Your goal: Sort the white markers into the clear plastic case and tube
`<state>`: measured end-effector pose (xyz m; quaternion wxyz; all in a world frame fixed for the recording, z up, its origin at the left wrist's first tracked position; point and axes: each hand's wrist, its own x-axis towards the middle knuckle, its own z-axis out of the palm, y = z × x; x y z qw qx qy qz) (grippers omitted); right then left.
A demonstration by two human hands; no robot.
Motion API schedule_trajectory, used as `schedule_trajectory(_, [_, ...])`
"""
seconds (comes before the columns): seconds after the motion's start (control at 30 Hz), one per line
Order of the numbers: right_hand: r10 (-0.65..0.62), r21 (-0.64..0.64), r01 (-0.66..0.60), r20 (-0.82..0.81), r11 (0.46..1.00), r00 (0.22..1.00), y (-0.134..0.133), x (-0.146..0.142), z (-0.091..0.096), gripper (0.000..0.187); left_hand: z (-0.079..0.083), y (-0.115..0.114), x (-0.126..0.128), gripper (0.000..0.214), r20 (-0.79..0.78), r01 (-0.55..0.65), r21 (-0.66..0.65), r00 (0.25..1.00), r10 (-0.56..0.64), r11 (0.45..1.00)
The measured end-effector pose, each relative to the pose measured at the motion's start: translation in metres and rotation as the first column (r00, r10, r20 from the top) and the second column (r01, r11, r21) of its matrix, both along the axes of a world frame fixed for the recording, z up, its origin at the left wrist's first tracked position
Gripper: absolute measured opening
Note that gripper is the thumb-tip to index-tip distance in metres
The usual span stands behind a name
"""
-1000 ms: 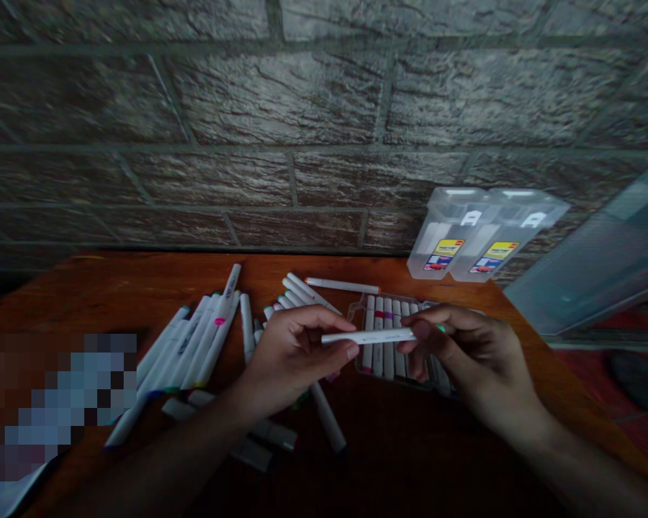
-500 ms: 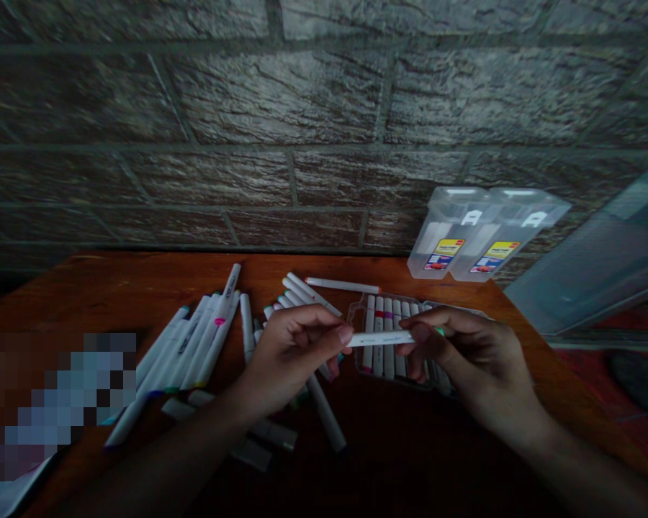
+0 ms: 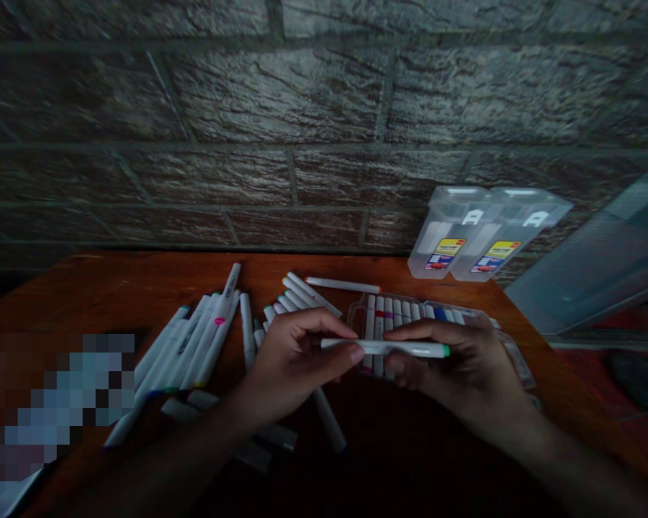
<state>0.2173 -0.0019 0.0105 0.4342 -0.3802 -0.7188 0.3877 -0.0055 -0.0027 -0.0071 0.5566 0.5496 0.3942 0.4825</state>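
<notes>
A white marker [image 3: 426, 350] with a green end lies level across both hands, above the table's front part. My left hand [image 3: 297, 356] pinches it left of its middle between thumb and fingers. My right hand [image 3: 464, 367] is loosely closed about its right half, index finger along the upper side and thumb just below; the thumb's contact cannot be made out. Behind the hands, a clear case [image 3: 356, 314] holds a row of white markers [image 3: 387, 311], partly hidden by my fingers. Loose markers [image 3: 302, 291] lie just beyond my left hand.
More loose markers [image 3: 194, 345] are spread on the wooden table [image 3: 124, 288] at left. One marker with orange ends [image 3: 343, 284] lies behind. Two clear plastic cases [image 3: 486, 237] stand at the back right against the stone wall [image 3: 324, 180]. A blurred-out patch covers the lower left.
The marker has shifted and more of it shows, its green end now out past my right fingers. My right hand has loosened, its thumb moving left and down. My left grip has slid along the marker.
</notes>
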Motion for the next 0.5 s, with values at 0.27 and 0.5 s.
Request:
schedule_trajectory(0.27, [-0.038,0.176,0.015,0.124,0.984,0.992,-0.002,0.002,-0.004,0.014,0.004,-0.007,0.003,0.006,-0.085,0.008,0.134,0.996,0.004,0.991])
schedule_trajectory(0.5, [-0.056,0.258,0.006,0.186,0.966,0.981,-0.006,-0.001,-0.006,0.014,0.0,-0.013,0.005,0.008,-0.215,0.085,0.177,0.976,-0.046,0.981])
